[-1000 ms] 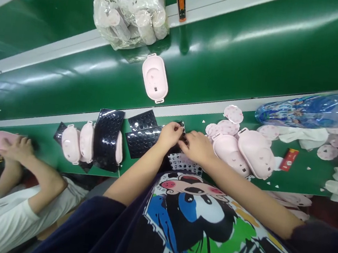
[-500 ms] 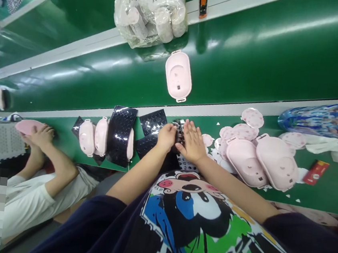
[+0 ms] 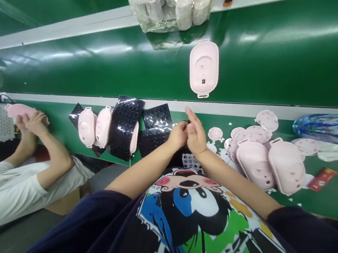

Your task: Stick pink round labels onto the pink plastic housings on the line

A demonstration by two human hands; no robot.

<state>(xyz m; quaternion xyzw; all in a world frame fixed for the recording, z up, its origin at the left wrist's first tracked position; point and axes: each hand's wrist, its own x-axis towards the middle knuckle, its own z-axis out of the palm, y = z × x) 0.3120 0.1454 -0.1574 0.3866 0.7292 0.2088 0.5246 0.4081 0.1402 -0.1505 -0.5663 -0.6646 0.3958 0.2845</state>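
Two bare hands meet at end of black dotted film strip (image 3: 155, 140), lying on green belt (image 3: 329, 207). Left hand (image 3: 177, 136) curled — whether it grips anything is hidden; right hand (image 3: 196, 134) open, fingers straight, against left. Film looks thin, light, limp, slick; best taken by edge. Pink plastic shells (image 3: 255, 164) and pink discs (image 3: 268, 120) lie right. Far left, co-worker's hands (image 3: 33, 123) hold pink shell (image 3: 18, 110).

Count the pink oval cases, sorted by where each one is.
Pink oval cases on the near green belt: 5
On the far green belt: 1
In a co-worker's hands: 1
Total: 7
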